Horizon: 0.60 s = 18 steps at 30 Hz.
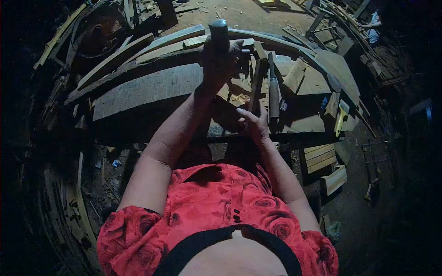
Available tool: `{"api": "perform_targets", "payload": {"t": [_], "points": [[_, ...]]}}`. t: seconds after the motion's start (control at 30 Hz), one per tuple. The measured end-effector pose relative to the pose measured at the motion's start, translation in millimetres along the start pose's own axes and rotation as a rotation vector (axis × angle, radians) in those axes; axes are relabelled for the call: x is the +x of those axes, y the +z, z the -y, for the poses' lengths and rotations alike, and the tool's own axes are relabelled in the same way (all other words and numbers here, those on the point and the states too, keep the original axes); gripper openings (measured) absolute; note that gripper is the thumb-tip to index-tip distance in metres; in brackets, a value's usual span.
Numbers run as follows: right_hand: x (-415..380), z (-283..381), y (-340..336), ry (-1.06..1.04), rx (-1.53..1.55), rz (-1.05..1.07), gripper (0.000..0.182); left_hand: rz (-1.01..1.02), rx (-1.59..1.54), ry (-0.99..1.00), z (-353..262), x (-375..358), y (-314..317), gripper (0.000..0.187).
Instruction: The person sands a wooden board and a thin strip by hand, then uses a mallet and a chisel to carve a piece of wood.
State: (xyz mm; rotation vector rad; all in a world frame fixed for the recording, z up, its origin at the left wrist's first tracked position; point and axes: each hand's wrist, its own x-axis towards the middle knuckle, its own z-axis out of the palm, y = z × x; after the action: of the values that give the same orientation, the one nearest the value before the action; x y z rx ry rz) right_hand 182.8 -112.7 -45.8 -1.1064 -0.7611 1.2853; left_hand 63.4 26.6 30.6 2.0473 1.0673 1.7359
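My left hand (220, 62) is raised over the workbench (152, 89), its fingers wrapped round a thick, dark cylindrical tool (218, 31) with a pale, shiny round end pointing up. What kind of tool it is, I cannot tell. Lower and to the right, my right hand (256, 125) is closed around the near end of a narrow wooden strip (258, 83), its thumb stretched to the left. Just right of that strip lies a long chisel-like tool with a round handle (274, 99). Wood shavings (240, 98) show between the two hands.
Long curved boards (117, 60) line the bench's far side. A wood block (294, 76) and a yellow-handled brush (341, 117) lie to the right. Slatted wood (320, 158) sits on the floor below. A person (374, 27) is far off at upper right.
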Motion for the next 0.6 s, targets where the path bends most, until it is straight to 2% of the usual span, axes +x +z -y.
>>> {"api": "perform_targets", "payload": {"t": [0.03,0.07,0.13,0.27,0.33,0.37,0.43,0.47,0.5,0.53,0.57,0.6], "points": [[-0.2,-0.4,0.1,0.003,-0.011,-0.011,0.037,-0.015,0.306,0.285,1.6,0.0,0.6,0.022],[-0.1,-0.7,-0.1,0.005,-0.022,-0.022,0.037,-0.017,0.305,0.283,2.0,-2.0,2.6,0.022],[1.6,-2.0,-2.8,0.007,-0.053,-0.01,0.038,-0.036,0.092,0.014,-19.1,-1.1,2.9,0.026],[4.2,-8.8,-3.6,-0.04,-0.055,-0.015,0.041,-0.115,0.236,0.162,-39.7,0.4,7.5,0.025],[5.8,-3.8,-5.5,0.006,-0.045,0.025,0.038,-0.053,-0.029,0.127,-29.5,-3.4,17.7,0.024],[7.1,1.4,-6.8,0.053,-0.031,0.063,0.035,-0.056,-0.032,0.136,-25.9,-4.5,19.4,0.024],[3.6,41.0,-7.0,0.08,-0.218,0.059,0.031,-0.101,0.047,0.229,-25.9,-4.1,18.6,0.024],[-2.0,78.2,-3.1,0.097,-0.455,0.039,0.032,-0.054,0.118,0.187,-30.7,-2.2,15.2,0.023],[3.7,90.2,-7.4,-0.189,-0.337,0.057,0.032,-0.055,0.12,0.186,-27.9,-2.1,15.6,0.023],[13.7,110.0,-13.3,-0.297,-0.224,0.065,0.03,-0.076,0.112,0.196,-22.9,-2.6,17.4,0.023],[2.2,156.3,3.6,-0.631,-0.728,0.014,0.03,-0.095,0.103,0.204,-20.0,-4.7,17.7,0.023],[-7.1,191.0,17.3,-0.618,-0.808,-0.067,0.031,-0.094,0.102,0.203,-22.1,-5.9,15.8,0.023]]}}
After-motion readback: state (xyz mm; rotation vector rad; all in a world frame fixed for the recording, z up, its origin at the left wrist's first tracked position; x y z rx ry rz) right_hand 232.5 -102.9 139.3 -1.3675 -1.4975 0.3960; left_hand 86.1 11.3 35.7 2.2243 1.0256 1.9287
